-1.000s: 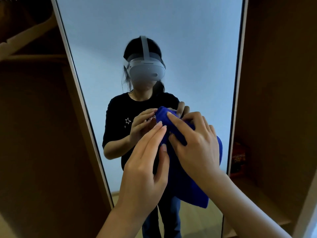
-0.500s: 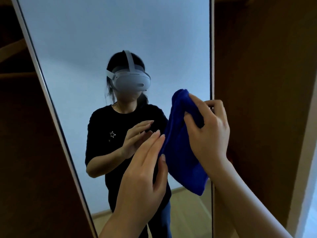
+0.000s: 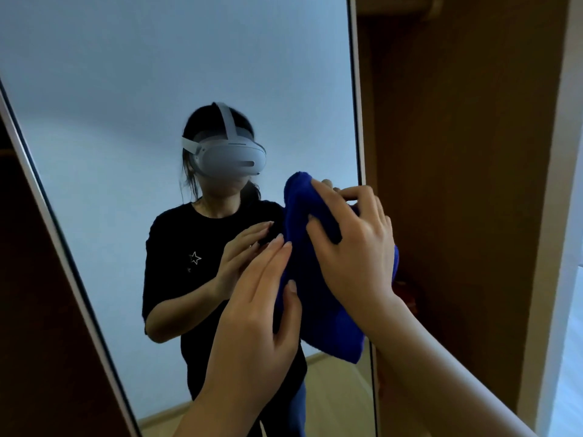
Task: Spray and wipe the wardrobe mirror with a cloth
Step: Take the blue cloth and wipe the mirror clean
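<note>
Cloth, blue, sits right of centre, pressed on the wardrobe mirror near its right edge. Our right hand grips it bunched for wiping; our left hand, fingers straight, steadies its edge.

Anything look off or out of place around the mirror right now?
Nothing stands out. The right hand grips the blue cloth near the mirror's right edge, and the left hand is flat beside it. No cracks or spills show on the glass. No spray bottle is in view.
</note>
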`<state>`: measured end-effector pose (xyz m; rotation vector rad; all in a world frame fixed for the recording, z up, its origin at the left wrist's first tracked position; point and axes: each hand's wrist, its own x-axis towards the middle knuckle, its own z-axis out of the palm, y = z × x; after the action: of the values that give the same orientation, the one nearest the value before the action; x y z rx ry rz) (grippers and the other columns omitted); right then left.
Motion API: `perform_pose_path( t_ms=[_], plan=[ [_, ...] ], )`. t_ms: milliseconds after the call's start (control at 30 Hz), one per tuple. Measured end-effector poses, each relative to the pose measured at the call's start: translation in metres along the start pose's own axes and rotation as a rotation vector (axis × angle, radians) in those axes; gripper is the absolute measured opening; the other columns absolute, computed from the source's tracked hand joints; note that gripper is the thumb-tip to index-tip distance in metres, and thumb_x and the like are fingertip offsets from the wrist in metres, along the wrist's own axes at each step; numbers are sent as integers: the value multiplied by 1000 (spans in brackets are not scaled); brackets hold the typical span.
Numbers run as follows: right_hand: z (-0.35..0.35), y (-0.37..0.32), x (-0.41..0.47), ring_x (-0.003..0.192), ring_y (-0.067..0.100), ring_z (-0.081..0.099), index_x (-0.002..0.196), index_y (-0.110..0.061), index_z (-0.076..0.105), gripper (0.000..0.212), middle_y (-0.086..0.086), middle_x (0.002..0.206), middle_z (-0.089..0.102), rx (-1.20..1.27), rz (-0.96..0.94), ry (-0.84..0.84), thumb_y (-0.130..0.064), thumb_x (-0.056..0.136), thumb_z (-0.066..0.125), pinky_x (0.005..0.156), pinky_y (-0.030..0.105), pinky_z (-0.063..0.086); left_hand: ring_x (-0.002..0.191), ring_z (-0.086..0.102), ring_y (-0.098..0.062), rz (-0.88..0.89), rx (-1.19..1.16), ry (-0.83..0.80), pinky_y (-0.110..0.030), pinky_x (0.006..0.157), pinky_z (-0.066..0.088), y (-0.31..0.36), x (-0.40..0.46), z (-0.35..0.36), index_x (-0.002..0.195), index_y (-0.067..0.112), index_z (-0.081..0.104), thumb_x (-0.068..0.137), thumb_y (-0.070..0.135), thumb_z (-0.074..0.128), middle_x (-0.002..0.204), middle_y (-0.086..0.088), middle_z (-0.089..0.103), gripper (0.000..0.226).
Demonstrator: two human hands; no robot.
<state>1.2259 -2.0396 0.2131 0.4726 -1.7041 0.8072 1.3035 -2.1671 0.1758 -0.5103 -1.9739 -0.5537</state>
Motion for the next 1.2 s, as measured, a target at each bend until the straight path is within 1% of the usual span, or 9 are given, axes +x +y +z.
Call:
perform_pose_path(
  t_ms=[133,300,500,667,767,933,1033,1100,1200],
  plan=[
    [0,-2,6,91,19,57,130,-24,60,41,4,108,58,-16,-208,-75,-34,91,51,71,42,47,140,34,-7,29,34,25,-29,110,37,0,6,0,142,8,44,96,21,45,148,0,44,48],
    [-4,-9,48,90,17,58,129,-19,61,43,4,106,61,67,-240,46,-35,89,62,75,37,50,143,31,-17,146,133,134,-40,111,36,9,48,-17,141,6,42,98,26,46,151,-5,38,48],
    [-8,-36,129,91,22,56,116,-14,66,39,7,103,63,-14,-453,301,-44,92,60,76,34,41,129,45,-11,168,28,284,-26,104,45,20,137,-59,141,13,41,100,27,48,143,-6,41,44],
    [-11,-55,192,95,16,40,118,-18,63,38,9,107,62,-66,-571,471,-44,90,58,81,33,36,110,53,4,223,-69,303,-22,93,50,24,201,-94,139,20,37,99,30,50,120,21,47,43],
    [-8,-62,231,96,18,37,119,-23,51,37,12,108,61,-110,-617,522,-45,89,55,81,36,41,109,53,4,259,-60,335,-24,95,50,24,233,-108,135,16,42,96,23,56,118,18,49,42],
    [-9,-59,272,109,25,46,125,-16,53,53,14,122,52,-99,-571,288,-58,93,42,89,32,37,109,56,-3,112,-124,304,-27,93,52,25,273,-119,128,21,49,96,23,54,120,10,55,32],
    [-9,-56,281,110,24,46,122,-14,49,56,10,123,48,-122,-554,144,-61,93,38,89,29,33,110,54,-5,94,45,308,-22,94,48,24,287,-119,127,21,53,96,27,53,115,13,54,31],
    [-8,-53,284,102,21,49,114,-16,49,50,5,113,53,-122,-558,52,-60,94,38,83,26,33,117,49,-12,65,185,314,-27,97,40,21,290,-116,125,26,54,97,35,50,114,14,55,30],
    [-6,-50,286,79,14,51,97,-23,43,42,-4,88,53,-156,-545,-56,-64,95,34,70,28,34,124,36,-21,-40,364,332,-30,90,20,14,289,-112,125,36,55,97,48,44,123,6,52,32]
  ],
)
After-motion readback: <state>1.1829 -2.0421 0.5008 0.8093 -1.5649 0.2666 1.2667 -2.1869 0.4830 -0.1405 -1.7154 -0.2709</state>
